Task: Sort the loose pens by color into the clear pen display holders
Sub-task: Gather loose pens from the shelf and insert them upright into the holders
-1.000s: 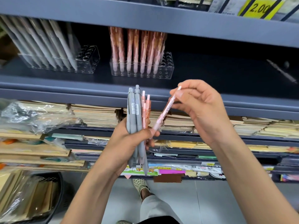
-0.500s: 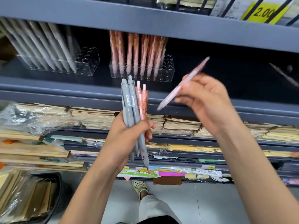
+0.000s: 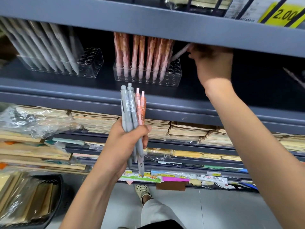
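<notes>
My left hand (image 3: 127, 142) grips a bundle of loose pens upright in front of the shelf: grey pens (image 3: 129, 111) on the left, pink pens (image 3: 141, 104) on the right. My right hand (image 3: 212, 63) is inside the shelf and pinches a single pink pen (image 3: 179, 52), its tip slanting down at the right end of the clear holder (image 3: 173, 76) filled with pink pens. Further left, a second clear holder (image 3: 92, 63) carries leaning grey pens, with bare holes at its right end.
The grey shelf lip (image 3: 165, 22) above hides part of my right hand. A yellow price tag (image 3: 283, 14) hangs top right. A loose pen (image 3: 295, 78) lies on the shelf's right. Stacked paper goods (image 3: 181, 129) fill lower shelves; a black basket (image 3: 49, 195) stands bottom left.
My right hand has pulled one pink pen out of the bundle, swung it up and carried it into the shelf to the pink holder. My left hand has kept the bundle roughly in place.
</notes>
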Available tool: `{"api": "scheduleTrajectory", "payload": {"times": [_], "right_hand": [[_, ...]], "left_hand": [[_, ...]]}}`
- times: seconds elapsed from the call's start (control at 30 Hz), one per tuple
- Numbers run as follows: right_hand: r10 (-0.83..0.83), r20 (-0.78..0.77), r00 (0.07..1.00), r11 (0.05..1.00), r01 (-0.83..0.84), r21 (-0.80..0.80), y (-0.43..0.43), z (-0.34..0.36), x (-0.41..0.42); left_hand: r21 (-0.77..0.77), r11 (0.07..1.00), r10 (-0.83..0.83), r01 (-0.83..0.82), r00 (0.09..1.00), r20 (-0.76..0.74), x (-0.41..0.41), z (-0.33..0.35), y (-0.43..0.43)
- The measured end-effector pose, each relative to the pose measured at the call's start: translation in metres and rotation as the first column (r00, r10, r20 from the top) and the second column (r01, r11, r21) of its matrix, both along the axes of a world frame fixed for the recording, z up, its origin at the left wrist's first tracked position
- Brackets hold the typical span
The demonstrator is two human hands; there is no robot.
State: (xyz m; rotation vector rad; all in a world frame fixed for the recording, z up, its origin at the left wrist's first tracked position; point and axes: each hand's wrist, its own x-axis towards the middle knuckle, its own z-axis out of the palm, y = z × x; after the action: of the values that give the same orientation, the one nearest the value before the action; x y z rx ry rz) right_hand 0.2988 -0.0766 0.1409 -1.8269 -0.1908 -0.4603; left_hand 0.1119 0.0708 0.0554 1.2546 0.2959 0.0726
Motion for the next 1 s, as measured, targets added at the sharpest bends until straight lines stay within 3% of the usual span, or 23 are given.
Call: {"api": "scheduleTrajectory", "payload": {"times": [0.1, 0.2, 0.7, 0.8, 0.9, 1.0], "right_hand": [[-0.023, 0.039, 0.999, 0.937, 0.035, -0.347, 0.006, -0.004, 0.006], [0.008, 0.05, 0.999, 0.85, 0.02, -0.527, 0.013, -0.004, 0.006], [0.012, 0.032, 0.999, 0.619, 0.018, -0.785, 0.026, 0.01, 0.002], [0.023, -0.03, 0.999, 0.644, -0.038, -0.764, 0.025, 0.009, 0.004], [0.006, -0.082, 0.997, 0.728, -0.06, -0.683, 0.019, 0.01, 0.001], [-0.033, 0.027, 0.999, 0.864, 0.042, -0.502, 0.011, 0.005, -0.019]], "left_hand": [[0.005, 1.0, 0.021, -0.021, 1.0, 0.003, 0.0, -0.002, 0.003], [0.017, 1.0, 0.025, -0.026, 1.0, 0.012, 0.001, -0.004, 0.005], [0.027, 0.997, -0.071, 0.071, 0.997, 0.015, 0.004, -0.005, 0.001], [0.035, 0.996, -0.078, 0.077, 0.997, 0.02, 0.004, -0.005, -0.001], [0.029, 0.996, -0.087, 0.086, 0.996, 0.021, 0.004, -0.005, -0.001], [0.024, 0.994, -0.106, 0.105, 0.994, 0.021, 0.003, -0.004, 0.002]]}}
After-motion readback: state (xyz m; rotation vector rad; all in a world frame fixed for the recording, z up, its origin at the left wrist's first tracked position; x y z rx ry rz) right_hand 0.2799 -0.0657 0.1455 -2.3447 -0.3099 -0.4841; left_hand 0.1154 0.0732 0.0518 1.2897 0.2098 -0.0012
